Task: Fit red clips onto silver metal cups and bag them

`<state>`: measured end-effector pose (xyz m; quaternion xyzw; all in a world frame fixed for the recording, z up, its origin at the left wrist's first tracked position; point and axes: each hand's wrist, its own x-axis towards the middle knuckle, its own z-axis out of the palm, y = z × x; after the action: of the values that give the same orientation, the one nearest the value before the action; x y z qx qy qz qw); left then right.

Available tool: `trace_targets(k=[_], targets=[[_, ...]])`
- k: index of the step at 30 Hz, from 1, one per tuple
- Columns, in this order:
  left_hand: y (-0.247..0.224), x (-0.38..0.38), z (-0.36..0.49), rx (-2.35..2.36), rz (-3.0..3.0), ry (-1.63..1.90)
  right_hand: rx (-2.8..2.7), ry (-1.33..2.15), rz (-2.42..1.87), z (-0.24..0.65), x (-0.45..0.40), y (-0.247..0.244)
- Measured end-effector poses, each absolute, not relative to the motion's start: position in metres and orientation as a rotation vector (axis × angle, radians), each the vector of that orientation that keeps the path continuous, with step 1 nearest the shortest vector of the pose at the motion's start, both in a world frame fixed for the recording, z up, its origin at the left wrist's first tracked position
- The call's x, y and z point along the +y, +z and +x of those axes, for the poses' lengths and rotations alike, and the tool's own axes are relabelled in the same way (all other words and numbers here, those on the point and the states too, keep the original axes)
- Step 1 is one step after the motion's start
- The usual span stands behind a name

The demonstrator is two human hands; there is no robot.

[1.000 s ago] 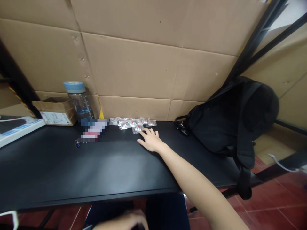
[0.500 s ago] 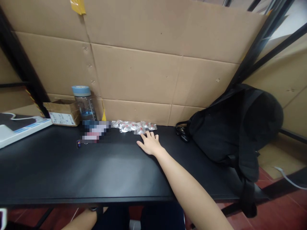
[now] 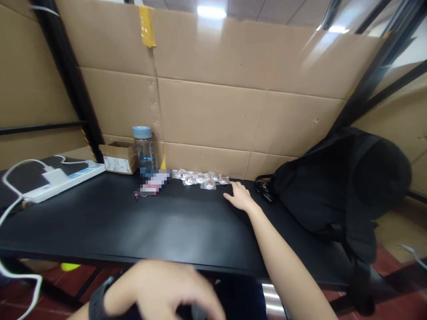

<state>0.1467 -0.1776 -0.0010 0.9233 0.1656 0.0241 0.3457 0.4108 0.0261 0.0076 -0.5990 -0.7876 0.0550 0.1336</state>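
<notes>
Small clear plastic packets (image 3: pixel 200 178), each with a round silvery item marked in red, lie in a row along the back of the black desk (image 3: pixel 160 226). At the right end of this row is my right hand (image 3: pixel 240 197), palm down, its thumb and fingers apart and nothing seen in it. Its fingertips are close to the last packet; whether they touch is unclear. My left hand (image 3: pixel 173 289), with a dark band at the wrist, is raised at the desk's front edge. It is smeared by motion, and its curved fingers run partly out of the picture.
A black backpack (image 3: pixel 333 191) stands on the right side. To the left are a water bottle (image 3: pixel 145 153) with a blue lid, a small cardboard box (image 3: pixel 122 160) and a white power strip (image 3: pixel 70 182) with cables. Cardboard panels (image 3: pixel 213 115) rise behind the desk.
My left hand has come up from below the desk edge. My right hand has shifted right along the packets to their end. The view has tilted up and turned left.
</notes>
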Motion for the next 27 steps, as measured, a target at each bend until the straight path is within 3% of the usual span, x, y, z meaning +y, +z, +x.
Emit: trace_targets(k=[3, 5, 9, 15, 20, 27], targets=[[0.062, -0.104, 0.14, 0.604, 2.536, 0.485, -2.273, 0.251, -1.906, 0.42, 0.027, 0.001], [0.073, -0.046, 0.132, 0.972, 2.576, 0.655, -2.292, 0.29, -1.966, 0.422, 0.027, -0.004], [0.03, 0.033, 0.109, 1.287, 2.599, 0.561, -2.311, 0.293, -2.025, 0.422, 0.028, -0.011], [-0.012, 0.04, 0.094, 1.358, 2.565, 0.865, -2.312, 0.326, -2.08, 0.42, 0.037, -0.015], [-0.013, 0.029, 0.107, 1.775, 2.486, 0.527, -2.3, 0.356, -2.092, 0.418, 0.038, -0.015], [-0.018, 0.034, 0.106, 1.697, 2.447, 0.196, -2.316, 0.344, -2.109, 0.417, 0.033, -0.014]])
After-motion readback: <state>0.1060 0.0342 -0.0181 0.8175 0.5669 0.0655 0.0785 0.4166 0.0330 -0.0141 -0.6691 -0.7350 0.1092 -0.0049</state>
